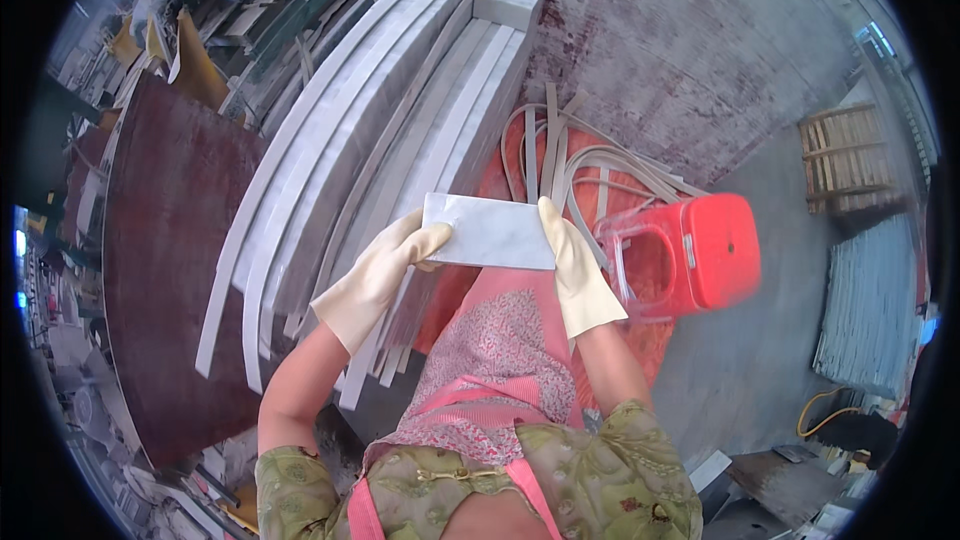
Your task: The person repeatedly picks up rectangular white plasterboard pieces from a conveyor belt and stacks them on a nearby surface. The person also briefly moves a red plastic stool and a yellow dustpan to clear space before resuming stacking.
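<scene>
A flat rectangular marble tile (490, 232), pale grey-white with a lighter edge, is held up in front of my body. My left hand (383, 260), in a cream rubber glove, grips its left end, with the thumb lying on the upper face. The other end is clasped by my right hand (577, 265), gloved alike, with the fingers along the short edge. Whatever lies under the tile at the fingertips is hidden. To its left, long strips of pale stone (300, 155) lie bundled side by side, close to my left hand.
A red plastic stool (728, 250) lies on its side to the right, beside an orange-red sheet (640, 340) and coiled pale straps (600, 155). A dark reddish board (165, 270) stands at left. A wooden pallet (848, 155) and stacked grey sheets (868, 305) are at far right.
</scene>
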Demonstrator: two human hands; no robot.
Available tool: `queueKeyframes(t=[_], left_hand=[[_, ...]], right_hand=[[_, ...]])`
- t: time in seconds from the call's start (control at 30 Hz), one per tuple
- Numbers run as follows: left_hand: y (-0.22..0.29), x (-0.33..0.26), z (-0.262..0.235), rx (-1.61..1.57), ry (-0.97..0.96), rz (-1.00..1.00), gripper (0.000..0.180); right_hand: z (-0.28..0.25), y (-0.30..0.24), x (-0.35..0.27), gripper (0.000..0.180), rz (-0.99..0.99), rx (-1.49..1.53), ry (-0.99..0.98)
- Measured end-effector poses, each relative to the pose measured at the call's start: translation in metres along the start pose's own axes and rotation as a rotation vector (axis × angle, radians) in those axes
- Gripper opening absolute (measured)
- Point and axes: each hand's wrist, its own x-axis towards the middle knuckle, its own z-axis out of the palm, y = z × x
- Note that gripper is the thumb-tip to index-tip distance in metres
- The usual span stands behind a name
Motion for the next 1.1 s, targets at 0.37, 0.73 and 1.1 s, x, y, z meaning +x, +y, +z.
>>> queueKeyframes(t=[0.37, 0.73, 1.1], left_hand=[[0.064, 0.383, -0.086, 0.044, 0.261, -0.282, 0.071], [0.172, 0.565, -0.128, 0.014, 0.310, -0.734, 0.067], [0.191, 0.587, -0.119, -0.129, 0.511, -0.605, 0.081]], right_hand=[[-0.054, -0.093, 0.358, 0.081, 0.365, 0.145, 0.126], [-0.084, -0.121, 0.542, 0.086, 0.748, 0.256, 0.142], [-0.120, -0.061, 0.589, 0.090, 0.882, 0.606, 0.006]])
